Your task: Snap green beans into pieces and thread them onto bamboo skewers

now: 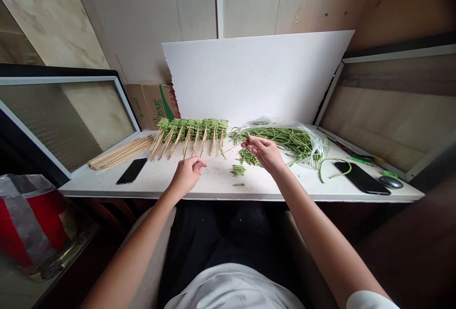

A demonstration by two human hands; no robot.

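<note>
My left hand is closed around the blunt end of a thin bamboo skewer, which slants up to the right. At the skewer's other end, my right hand pinches a short piece of green bean. Another bean piece lines up with the skewer's middle; whether it is threaded on it or lies behind, I cannot tell. Below my right hand is a pile of cut bean pieces. Nearer me lie a small neat stack of pieces and one single piece.
Finished bean skewers are stacked at the back left, sticks toward me. Loose bamboo skewers and a phone lie left. A plastic bag of long beans is back right, with a black phone and a mouse-like object beyond.
</note>
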